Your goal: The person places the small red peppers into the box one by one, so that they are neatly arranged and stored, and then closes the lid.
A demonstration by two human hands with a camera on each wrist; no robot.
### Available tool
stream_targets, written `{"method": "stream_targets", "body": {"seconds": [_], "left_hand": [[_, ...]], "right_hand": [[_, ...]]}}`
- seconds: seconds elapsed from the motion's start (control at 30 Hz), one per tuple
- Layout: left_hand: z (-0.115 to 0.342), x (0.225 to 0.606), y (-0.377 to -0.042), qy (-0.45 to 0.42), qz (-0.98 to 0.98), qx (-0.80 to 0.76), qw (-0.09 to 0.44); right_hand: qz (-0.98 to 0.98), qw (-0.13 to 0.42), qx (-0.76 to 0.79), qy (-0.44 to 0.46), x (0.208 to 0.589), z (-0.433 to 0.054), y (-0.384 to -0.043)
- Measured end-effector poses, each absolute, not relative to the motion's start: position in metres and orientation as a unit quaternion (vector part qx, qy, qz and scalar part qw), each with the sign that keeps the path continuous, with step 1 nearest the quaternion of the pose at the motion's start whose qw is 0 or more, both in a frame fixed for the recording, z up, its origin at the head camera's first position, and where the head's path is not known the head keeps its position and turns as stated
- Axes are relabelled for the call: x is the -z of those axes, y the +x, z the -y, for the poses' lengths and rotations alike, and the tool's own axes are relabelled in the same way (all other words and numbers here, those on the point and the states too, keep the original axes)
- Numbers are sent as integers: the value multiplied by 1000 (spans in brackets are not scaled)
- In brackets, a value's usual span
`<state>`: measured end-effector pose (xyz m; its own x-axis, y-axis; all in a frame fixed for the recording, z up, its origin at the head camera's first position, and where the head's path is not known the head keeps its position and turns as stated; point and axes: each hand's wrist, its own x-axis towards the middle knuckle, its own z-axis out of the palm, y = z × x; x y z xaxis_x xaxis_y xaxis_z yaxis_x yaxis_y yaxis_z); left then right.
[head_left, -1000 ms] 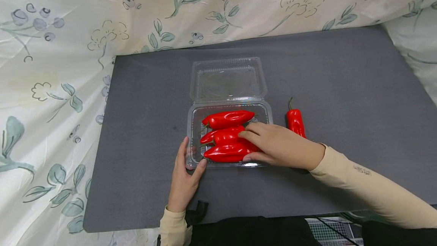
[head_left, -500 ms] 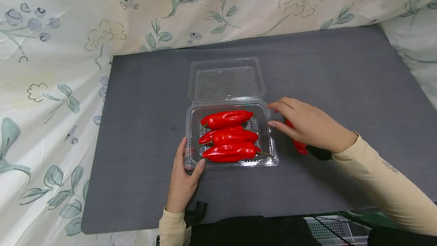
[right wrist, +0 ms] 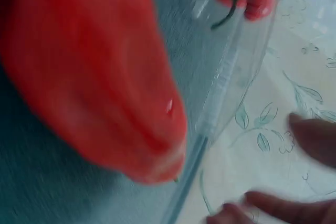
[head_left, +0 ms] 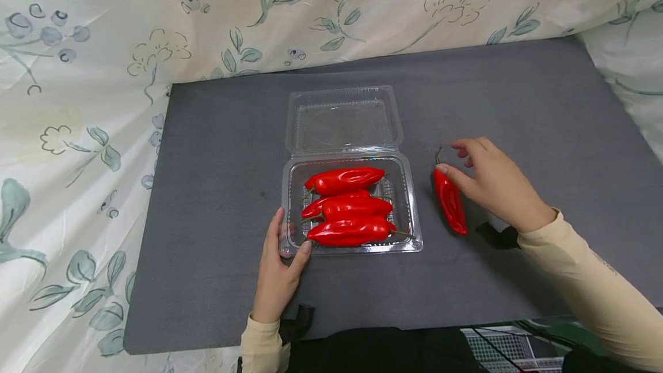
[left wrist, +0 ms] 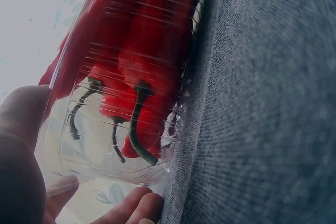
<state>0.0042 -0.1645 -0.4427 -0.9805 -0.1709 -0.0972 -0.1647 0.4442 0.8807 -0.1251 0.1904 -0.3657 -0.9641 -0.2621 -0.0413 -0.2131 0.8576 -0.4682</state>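
Observation:
A clear plastic clamshell container (head_left: 411,203) lies with its lid (head_left: 344,122) folded back, several red peppers (head_left: 349,231) side by side in its base. My left hand (head_left: 279,281) holds the container's near left corner between thumb and fingers; the left wrist view shows green stems (left wrist: 137,124) through the clear wall. One loose red pepper (head_left: 449,206) lies on the table to the right, stem pointing away from me. My right hand (head_left: 494,186) is over its stem end, thumb and fingers spread apart. In the right wrist view that pepper (right wrist: 100,77) looms large beside the separated fingers.
A dark grey table (head_left: 223,189) carries everything. Floral cloth (head_left: 88,131) hangs behind it and along the left side. Below the front edge a white grid-like basket (head_left: 497,347) and dark cables show.
My right hand has let go of a pepper in the container and moved right, to the loose pepper's stem end. The left hand stays at the container corner.

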Motion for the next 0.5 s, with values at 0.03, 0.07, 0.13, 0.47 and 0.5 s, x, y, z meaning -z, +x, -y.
{"method": "stream_targets", "body": {"seconds": [0.03,0.07,0.13,0.47,0.5], "left_hand": [[164,443,4,99,850,518,2],[164,443,4,99,850,518,2],[164,443,4,99,850,518,2],[165,444,4,97,850,518,3],[165,445,4,96,850,518,4]], "right_hand": [[-961,71,245,-102,367,-192,-124],[-960,91,250,-84,369,-193,-124],[-957,127,253,-63,374,-194,-123],[-953,158,252,-65,392,-191,-120],[-952,159,252,-66,393,-190,-120]]}}
